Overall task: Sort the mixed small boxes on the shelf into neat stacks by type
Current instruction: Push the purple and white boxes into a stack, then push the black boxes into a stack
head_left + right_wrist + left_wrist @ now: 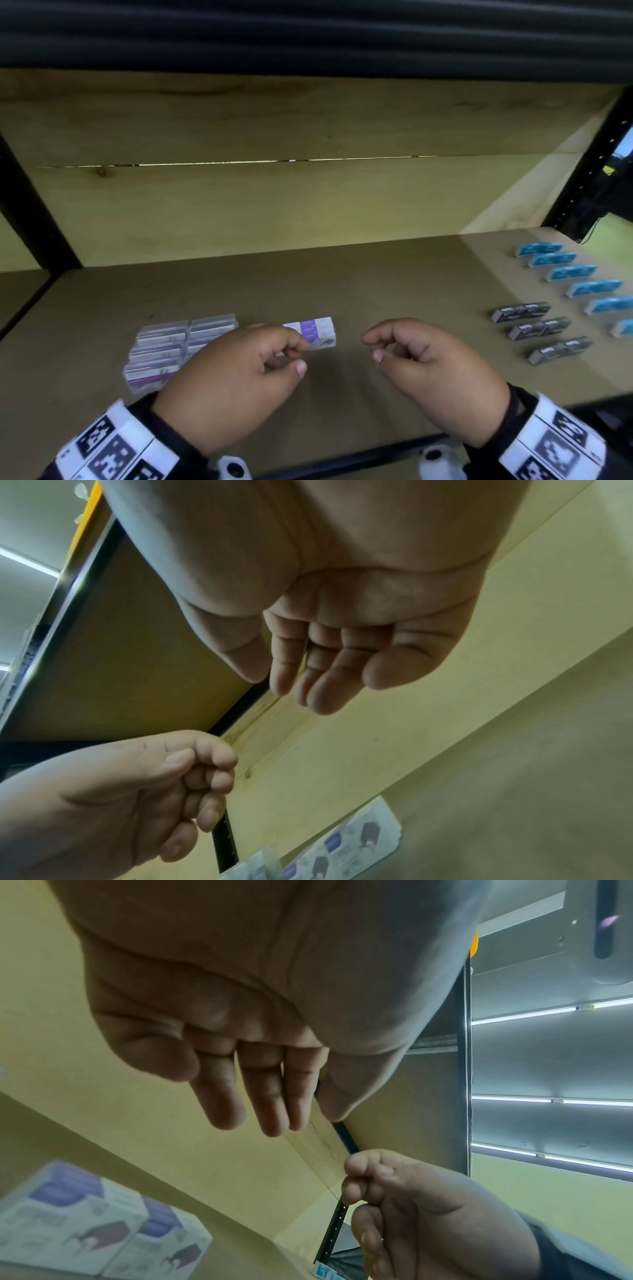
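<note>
I see a flat, matte brown shelf board (359,294) backed by pale wood planks (274,120) with visible grain and a thin bright gap between two of them; black perforated metal uprights (589,164) frame the bay, and the wrist views catch strip lights (534,1012) on the ceiling outside. Toward the shelf's front left sits a packed block of white-and-purple boxes (164,346), rectangular cardboard cartons laid close together. Just right of that block lies one more white-and-purple box (317,332), and my left hand (233,373) hovers over its near end, fingers loosely curled, holding nothing as far as the wrist view shows. My right hand (428,366) hangs beside it over bare board, fingers likewise loosely curled and empty. Near the right edge, grey boxes (539,330) lie in a short column, with blue boxes (575,281) in a longer diagonal row behind them.
</note>
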